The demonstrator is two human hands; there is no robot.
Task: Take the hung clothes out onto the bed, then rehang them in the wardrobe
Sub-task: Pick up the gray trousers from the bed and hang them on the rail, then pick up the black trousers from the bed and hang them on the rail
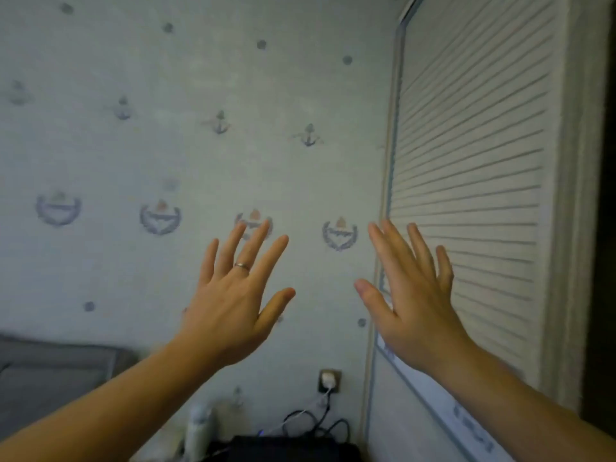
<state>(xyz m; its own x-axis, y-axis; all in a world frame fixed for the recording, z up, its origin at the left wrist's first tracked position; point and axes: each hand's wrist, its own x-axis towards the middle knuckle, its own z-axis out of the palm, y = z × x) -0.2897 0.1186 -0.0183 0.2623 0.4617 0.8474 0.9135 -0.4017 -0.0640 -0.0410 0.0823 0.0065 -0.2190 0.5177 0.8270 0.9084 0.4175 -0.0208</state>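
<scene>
My left hand (230,315) and right hand (416,311) are raised with fingers spread straight, holding nothing. The right one overlaps the left edge of the wardrobe's louvred door (473,161). Anchor-patterned wallpaper (166,145) lies behind, a wall socket (329,381) below.

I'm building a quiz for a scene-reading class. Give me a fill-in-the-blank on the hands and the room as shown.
The left hand and the right hand both hold ____.
The ring sits on the ____ hand.
The slatted wardrobe door stands to the ____ of the wallpaper with anchors.
The plug in the wall socket is ____.
Missing words: nothing; left; right; white.
</scene>
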